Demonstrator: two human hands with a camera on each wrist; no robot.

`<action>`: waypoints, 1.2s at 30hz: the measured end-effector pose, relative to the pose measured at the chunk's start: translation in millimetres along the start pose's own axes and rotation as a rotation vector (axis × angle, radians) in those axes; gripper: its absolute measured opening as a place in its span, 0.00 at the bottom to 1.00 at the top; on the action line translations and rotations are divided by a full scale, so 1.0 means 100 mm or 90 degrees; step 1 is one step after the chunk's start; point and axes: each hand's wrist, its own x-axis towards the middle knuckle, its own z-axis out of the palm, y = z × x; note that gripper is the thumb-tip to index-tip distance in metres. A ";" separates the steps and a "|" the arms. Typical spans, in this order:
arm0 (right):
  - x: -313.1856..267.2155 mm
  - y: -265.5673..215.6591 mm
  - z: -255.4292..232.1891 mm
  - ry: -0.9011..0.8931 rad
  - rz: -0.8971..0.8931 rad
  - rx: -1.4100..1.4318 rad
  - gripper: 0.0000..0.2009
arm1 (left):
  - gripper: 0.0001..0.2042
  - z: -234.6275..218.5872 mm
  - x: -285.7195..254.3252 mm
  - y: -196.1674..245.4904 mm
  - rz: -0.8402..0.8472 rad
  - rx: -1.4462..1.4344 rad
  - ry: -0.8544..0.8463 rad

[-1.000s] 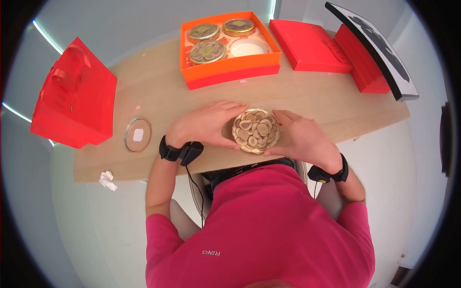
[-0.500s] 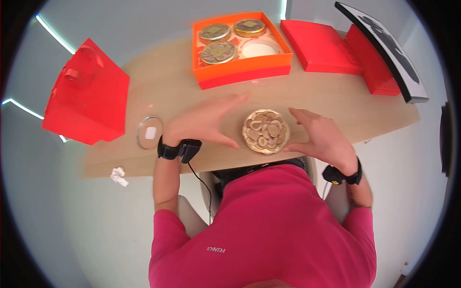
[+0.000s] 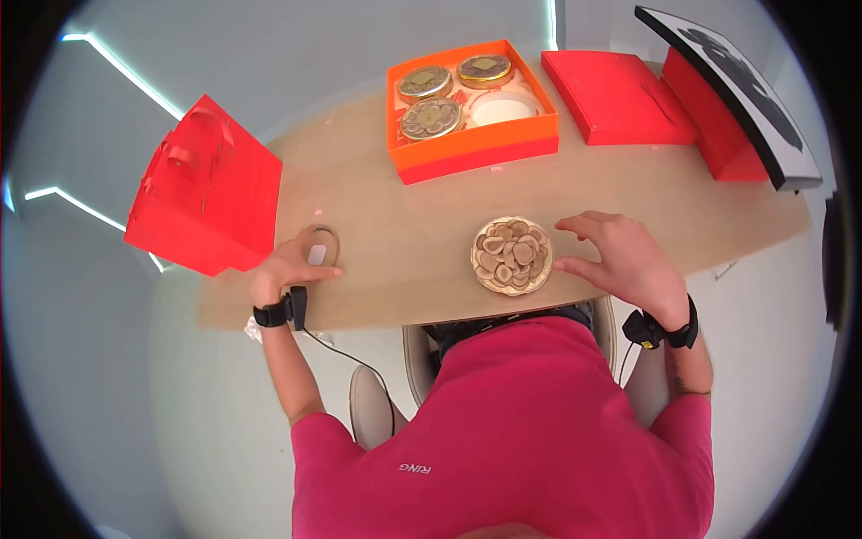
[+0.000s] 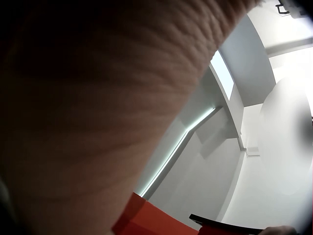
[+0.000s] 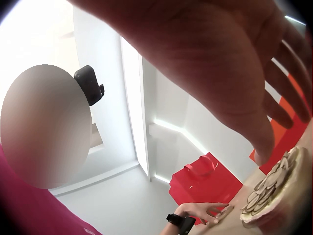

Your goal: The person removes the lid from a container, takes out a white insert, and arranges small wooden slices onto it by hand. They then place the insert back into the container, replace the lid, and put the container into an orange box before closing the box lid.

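Note:
A round container filled with sliced brown pieces (image 3: 512,256) stands near the table's front edge, uncovered. Just right of it, my right hand (image 3: 628,265) is held with fingers and thumb apart, not gripping it; the right wrist view shows thumb and fingers beside the container (image 5: 274,188). At the left, my left hand (image 3: 292,268) is at a round clear lid (image 3: 320,252) with a white label, thumb and fingers spread around its near side. Whether the fingertips touch the lid is unclear. The left wrist view shows mostly the palm side (image 4: 93,107).
An orange-red box (image 3: 476,160) at the back holds several round tins and an empty round recess. Right of it lie a flat red box (image 3: 615,99) and a framed black-and-white panel (image 3: 736,99) leaning on a red box. A red gift bag (image 3: 211,198) stands at the left.
Both hands have let go of the container. My left hand has moved left to the clear lid, while my right hand has drawn slightly away to the right. The head view has shifted.

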 end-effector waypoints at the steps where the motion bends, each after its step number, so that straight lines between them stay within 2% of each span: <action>1: -0.01 -0.01 -0.01 0.000 0.004 0.002 0.25 | 0.61 0.02 0.03 0.02 0.024 0.019 0.026; 2: -0.01 -0.02 -0.03 -0.001 0.008 0.003 0.24 | 0.63 -0.03 0.09 0.03 -0.026 0.014 -0.024; 5: 0.00 -0.03 -0.04 0.002 0.001 0.010 0.23 | 0.66 -0.04 0.14 0.12 0.005 0.044 0.023; 6: 0.01 -0.04 -0.03 0.004 -0.004 0.014 0.22 | 0.66 -0.05 0.13 0.15 0.065 -0.038 0.016; 9: 0.05 -0.05 0.08 0.082 -0.054 0.039 0.26 | 0.68 -0.26 -0.11 0.91 0.252 -0.272 -0.020; 11: 0.04 -0.12 0.09 0.072 -0.074 0.078 0.33 | 0.69 -0.28 -0.22 1.36 0.382 -0.417 -0.058; 14: 0.04 -0.26 0.08 0.096 -0.141 0.140 0.45 | 0.73 -0.05 -0.19 1.81 0.564 -0.611 -0.063; 17: 0.06 -0.32 0.05 0.150 -0.207 0.133 0.57 | 0.77 0.13 0.03 1.97 0.752 -0.650 -0.197; 18: 0.07 -0.33 0.03 0.168 -0.226 0.117 0.60 | 0.80 0.20 0.03 2.02 0.744 -0.679 -0.243; 21: 0.07 -0.39 0.01 0.223 -0.269 0.098 0.53 | 0.81 0.36 -0.06 2.17 0.660 -0.773 -0.330; 25: 0.09 -0.37 0.05 0.191 -0.295 0.110 0.53 | 0.81 0.52 -0.21 2.26 0.574 -0.889 -0.402; 28: 0.09 -0.36 0.09 0.182 -0.297 0.120 0.53 | 0.77 0.61 -0.26 2.22 0.542 -0.962 -0.447; 31: 0.08 -0.35 0.11 0.196 -0.272 0.120 0.54 | 0.69 0.63 -0.22 2.10 0.555 -0.948 -0.420; 33: 0.10 -0.32 0.12 0.222 -0.259 0.101 0.55 | 0.60 0.79 -0.08 1.97 0.589 -0.940 -0.355; 36: 0.12 -0.32 0.15 0.278 -0.218 0.082 0.57 | 0.47 0.56 -0.19 2.14 0.635 -0.853 -0.316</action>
